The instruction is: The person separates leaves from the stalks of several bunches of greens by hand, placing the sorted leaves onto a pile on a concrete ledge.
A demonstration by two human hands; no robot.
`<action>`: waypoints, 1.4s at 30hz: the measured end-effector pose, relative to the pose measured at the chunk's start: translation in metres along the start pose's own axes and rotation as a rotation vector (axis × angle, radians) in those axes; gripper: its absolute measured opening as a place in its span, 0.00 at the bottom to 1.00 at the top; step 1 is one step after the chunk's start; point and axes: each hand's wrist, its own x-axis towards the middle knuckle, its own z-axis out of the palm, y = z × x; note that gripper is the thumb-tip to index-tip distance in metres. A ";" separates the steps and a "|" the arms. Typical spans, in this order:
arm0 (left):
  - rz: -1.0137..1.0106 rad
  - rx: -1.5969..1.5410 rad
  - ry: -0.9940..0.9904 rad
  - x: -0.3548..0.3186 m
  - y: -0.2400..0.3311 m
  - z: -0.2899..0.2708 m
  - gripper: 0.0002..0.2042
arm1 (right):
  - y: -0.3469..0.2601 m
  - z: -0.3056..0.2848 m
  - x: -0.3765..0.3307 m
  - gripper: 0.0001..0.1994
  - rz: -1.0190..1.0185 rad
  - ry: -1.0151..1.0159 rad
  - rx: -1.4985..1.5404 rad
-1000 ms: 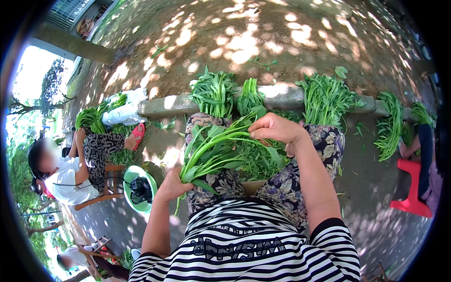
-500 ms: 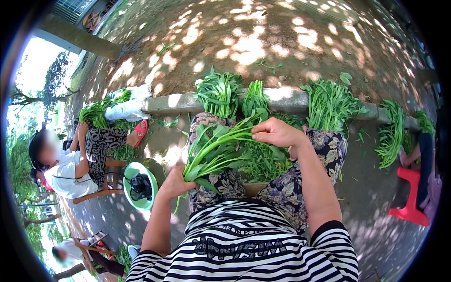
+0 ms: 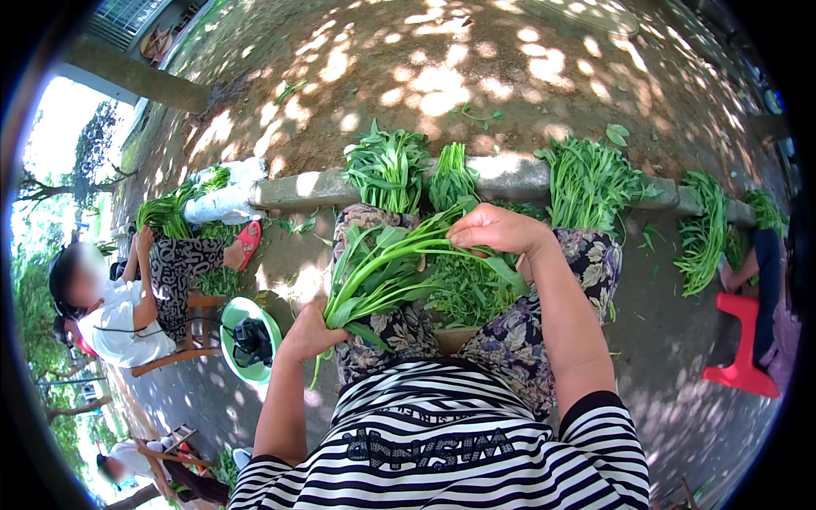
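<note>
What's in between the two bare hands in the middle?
The head view shows a bunch of long-stemmed leafy greens there, gripped by the left hand and pinched by the right hand.

A bunch of leafy green stems (image 3: 367, 274) is held aslant, gently bowed.

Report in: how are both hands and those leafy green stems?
Left hand gripping long-stemmed leafy green bunch. Right hand pinching its stems. Nothing visibly blocking.
</note>
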 end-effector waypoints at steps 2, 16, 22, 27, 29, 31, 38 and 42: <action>0.009 -0.004 0.005 0.001 -0.003 0.001 0.15 | -0.002 0.001 -0.001 0.11 0.004 0.004 0.002; 0.021 0.011 -0.011 0.002 -0.010 -0.001 0.16 | -0.004 0.003 0.000 0.16 -0.037 0.051 -0.170; 0.034 0.014 -0.014 0.000 -0.006 -0.002 0.15 | -0.011 0.014 0.002 0.17 -0.109 0.126 -0.383; 0.039 -0.009 -0.005 -0.001 0.001 -0.002 0.16 | -0.024 0.009 0.007 0.15 0.081 0.084 -0.341; 0.036 0.000 -0.012 -0.001 -0.002 -0.002 0.17 | -0.019 0.006 0.011 0.14 0.063 0.077 -0.312; 0.042 -0.003 -0.012 -0.001 -0.003 -0.002 0.17 | -0.018 0.001 0.012 0.14 0.083 0.052 -0.305; 0.079 -0.045 -0.014 -0.002 -0.004 -0.002 0.16 | -0.021 0.003 0.013 0.16 0.139 -0.016 -0.414; 0.087 -0.065 0.006 -0.002 -0.006 0.000 0.16 | 0.001 0.017 0.011 0.17 -0.088 0.054 -0.482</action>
